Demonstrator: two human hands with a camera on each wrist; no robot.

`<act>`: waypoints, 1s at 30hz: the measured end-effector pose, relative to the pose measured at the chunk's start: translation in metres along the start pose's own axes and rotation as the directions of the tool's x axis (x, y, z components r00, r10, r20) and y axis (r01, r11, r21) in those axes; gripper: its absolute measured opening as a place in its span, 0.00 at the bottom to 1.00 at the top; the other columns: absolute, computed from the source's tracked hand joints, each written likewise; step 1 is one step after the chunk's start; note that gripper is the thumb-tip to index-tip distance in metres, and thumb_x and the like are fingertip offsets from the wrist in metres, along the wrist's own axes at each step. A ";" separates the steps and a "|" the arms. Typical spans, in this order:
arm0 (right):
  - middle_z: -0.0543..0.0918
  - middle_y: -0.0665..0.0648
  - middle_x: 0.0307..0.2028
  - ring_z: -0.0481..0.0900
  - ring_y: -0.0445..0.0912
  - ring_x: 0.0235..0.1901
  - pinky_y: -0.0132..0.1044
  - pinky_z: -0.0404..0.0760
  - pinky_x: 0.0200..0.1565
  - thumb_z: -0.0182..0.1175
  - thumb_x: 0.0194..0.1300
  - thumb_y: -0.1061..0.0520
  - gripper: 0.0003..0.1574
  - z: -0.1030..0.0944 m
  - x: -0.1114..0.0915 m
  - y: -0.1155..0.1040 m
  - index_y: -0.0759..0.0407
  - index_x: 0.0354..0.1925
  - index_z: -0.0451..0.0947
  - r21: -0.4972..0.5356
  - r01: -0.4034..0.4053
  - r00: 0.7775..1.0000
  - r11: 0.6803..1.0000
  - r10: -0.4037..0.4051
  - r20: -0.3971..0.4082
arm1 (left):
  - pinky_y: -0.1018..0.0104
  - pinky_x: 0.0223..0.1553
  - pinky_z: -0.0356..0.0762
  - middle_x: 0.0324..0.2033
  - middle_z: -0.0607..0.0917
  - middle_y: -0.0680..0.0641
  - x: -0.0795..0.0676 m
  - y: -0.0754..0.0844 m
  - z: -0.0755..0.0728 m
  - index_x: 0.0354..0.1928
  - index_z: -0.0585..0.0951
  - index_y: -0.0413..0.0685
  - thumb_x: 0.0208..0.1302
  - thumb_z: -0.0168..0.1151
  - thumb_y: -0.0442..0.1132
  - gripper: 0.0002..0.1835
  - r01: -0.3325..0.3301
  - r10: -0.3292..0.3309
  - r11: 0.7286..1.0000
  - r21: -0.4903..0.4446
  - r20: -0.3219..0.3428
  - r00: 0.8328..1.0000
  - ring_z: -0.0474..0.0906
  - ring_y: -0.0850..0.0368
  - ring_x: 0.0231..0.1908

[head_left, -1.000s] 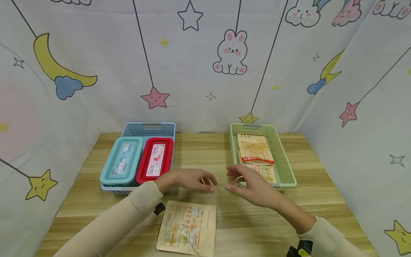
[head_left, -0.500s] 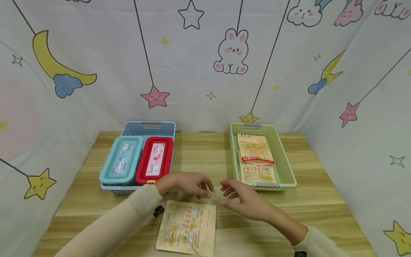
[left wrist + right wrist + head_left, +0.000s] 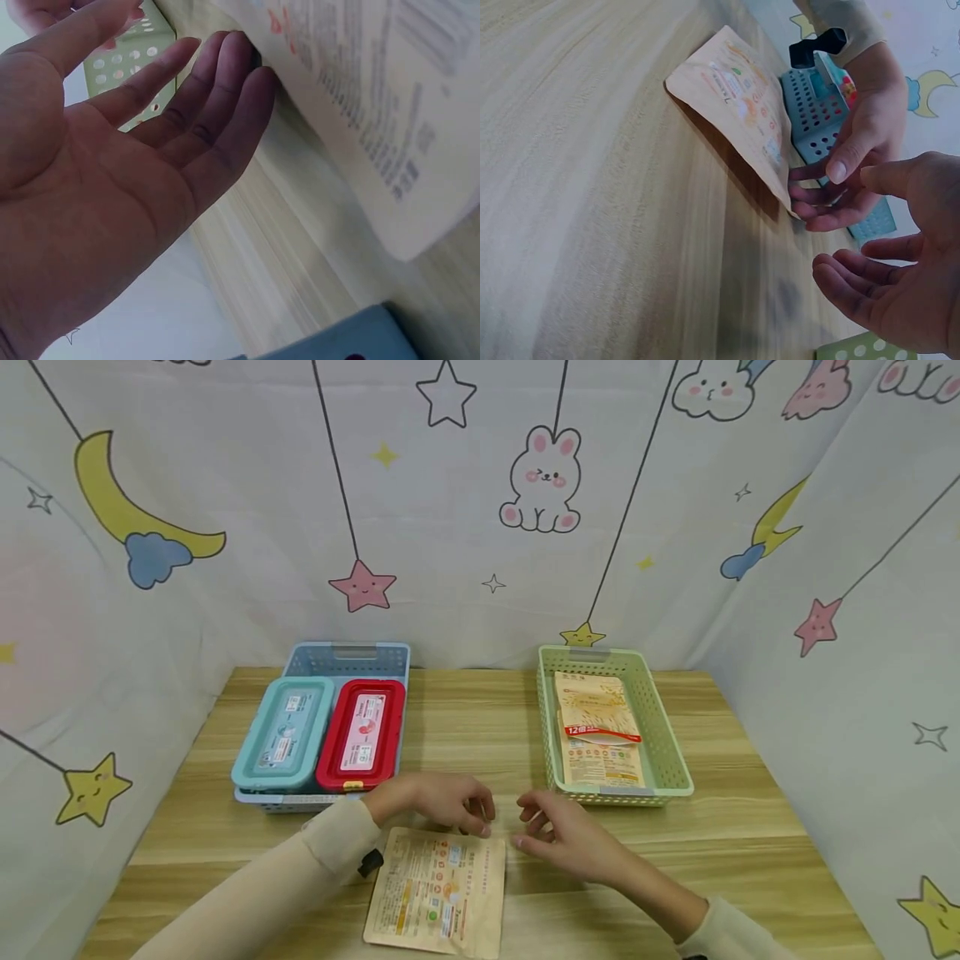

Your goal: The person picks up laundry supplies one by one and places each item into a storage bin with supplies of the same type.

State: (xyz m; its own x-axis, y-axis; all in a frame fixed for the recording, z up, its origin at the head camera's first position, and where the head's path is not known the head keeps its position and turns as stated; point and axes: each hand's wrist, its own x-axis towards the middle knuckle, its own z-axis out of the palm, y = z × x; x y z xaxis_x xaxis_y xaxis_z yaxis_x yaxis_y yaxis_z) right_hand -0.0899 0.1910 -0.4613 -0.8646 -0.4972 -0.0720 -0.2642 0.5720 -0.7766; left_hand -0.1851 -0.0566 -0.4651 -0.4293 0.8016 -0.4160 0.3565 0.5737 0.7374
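Observation:
A tan flat paper pouch (image 3: 438, 897) with printed text and small coloured pictures lies on the wooden table in front of the person. My left hand (image 3: 446, 802) hovers at its far edge, fingers loosely bent and nothing in them; in the left wrist view the fingertips (image 3: 259, 82) are right beside the pouch's edge (image 3: 352, 157). To the right of the pouch's far corner, my right hand (image 3: 573, 839) hangs over the table with relaxed, slightly curved fingers and holds nothing. The right wrist view has both hands facing each other beyond the pouch (image 3: 742, 97).
At the back left stands a blue basket (image 3: 382, 653) with a teal-lidded box (image 3: 288, 739) and a red-lidded box (image 3: 363, 739). A green basket (image 3: 669, 760) at the back right holds tan pouches (image 3: 600, 706). A patterned cloth (image 3: 465, 527) hangs behind the table.
Both hands have come down toward the near side of the table. The right hand has moved left and away from the green basket; the left now reaches the pouch's far edge.

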 end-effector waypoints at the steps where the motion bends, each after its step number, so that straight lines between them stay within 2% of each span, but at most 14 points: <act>1: 0.82 0.64 0.52 0.85 0.54 0.48 0.38 0.87 0.45 0.68 0.74 0.49 0.33 0.001 -0.001 0.001 0.72 0.64 0.74 0.000 -0.009 1.000 1.000 0.009 0.001 | 0.65 0.51 0.80 0.42 0.85 0.58 0.000 0.000 0.001 0.54 0.85 0.47 0.73 0.70 0.46 0.15 -0.001 0.001 1.000 0.008 -0.004 1.000 0.81 0.65 0.44; 7: 0.83 0.59 0.47 0.84 0.46 0.43 0.33 0.85 0.42 0.70 0.73 0.47 0.32 0.010 -0.004 0.004 0.70 0.59 0.76 -0.002 -0.027 1.000 1.000 0.027 0.013 | 0.66 0.53 0.79 0.41 0.84 0.61 -0.001 0.002 0.005 0.52 0.86 0.51 0.71 0.72 0.49 0.14 0.021 -0.020 0.997 0.069 -0.018 1.000 0.79 0.68 0.44; 12: 0.84 0.52 0.39 0.83 0.39 0.35 0.31 0.83 0.39 0.71 0.71 0.48 0.26 0.016 -0.005 0.007 0.68 0.53 0.79 -0.019 -0.034 0.998 0.999 0.035 0.050 | 0.67 0.50 0.79 0.40 0.84 0.60 -0.002 0.003 0.008 0.52 0.86 0.50 0.68 0.75 0.49 0.16 0.025 -0.024 0.998 0.049 -0.017 1.000 0.79 0.67 0.42; 16: 0.84 0.49 0.35 0.81 0.37 0.31 0.31 0.82 0.36 0.71 0.71 0.51 0.22 0.020 -0.006 0.009 0.67 0.51 0.80 -0.002 -0.057 0.994 0.998 0.057 0.089 | 0.68 0.48 0.79 0.38 0.84 0.60 -0.001 0.002 0.010 0.49 0.86 0.51 0.67 0.76 0.46 0.13 0.019 -0.018 0.999 0.050 -0.006 1.000 0.79 0.67 0.40; 23: 0.84 0.48 0.34 0.81 0.37 0.30 0.31 0.82 0.36 0.69 0.73 0.52 0.17 0.026 -0.008 0.011 0.65 0.49 0.82 0.065 -0.083 0.986 0.994 0.072 0.149 | 0.70 0.41 0.78 0.31 0.85 0.60 0.000 0.002 0.010 0.38 0.89 0.54 0.67 0.76 0.41 0.03 -0.002 0.000 0.998 0.061 0.036 0.999 0.79 0.67 0.34; 30: 0.85 0.47 0.34 0.83 0.38 0.34 0.30 0.82 0.38 0.68 0.74 0.50 0.15 0.032 -0.010 0.011 0.60 0.47 0.83 0.153 -0.079 0.981 0.985 0.050 0.188 | 0.70 0.39 0.76 0.31 0.85 0.58 -0.001 -0.002 0.008 0.37 0.88 0.51 0.68 0.74 0.37 0.03 -0.049 0.048 0.999 0.017 0.067 0.997 0.77 0.66 0.34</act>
State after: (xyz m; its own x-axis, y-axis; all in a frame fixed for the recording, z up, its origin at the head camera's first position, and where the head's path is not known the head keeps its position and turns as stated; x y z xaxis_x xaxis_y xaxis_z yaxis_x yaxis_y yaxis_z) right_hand -0.0703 0.1814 -0.4891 -0.7808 -0.5821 -0.2271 -0.1265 0.5031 -0.8549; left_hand -0.1787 -0.0575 -0.4701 -0.3557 0.8375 -0.4149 0.3909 0.5366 0.7479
